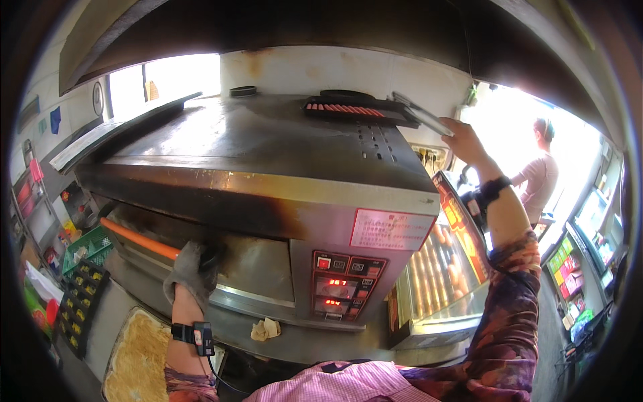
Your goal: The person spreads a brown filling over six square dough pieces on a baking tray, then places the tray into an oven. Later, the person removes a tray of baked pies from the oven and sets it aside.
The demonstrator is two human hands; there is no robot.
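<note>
My left hand (194, 269), in a grey cloth glove with a darkened end, is closed round the right part of an orange bar handle (140, 240) across the front of a steel oven (261, 144); the glove hides its fingers. Raised at the far right, my right hand (463, 139) grips a pair of metal tongs (423, 115). The tongs slant over the right end of a black tray (402, 115) on the oven top. Reddish sausages (345, 109) lie in a row in that tray.
Right of the oven control panel (345, 285) stands a lit roller grill (439, 268) with sausages. A crumpled cloth (266, 329) lies below the oven. At left are a tray of pale brown food (137, 358) and a dark moulded tray (82, 301). A person (539, 171) stands far right.
</note>
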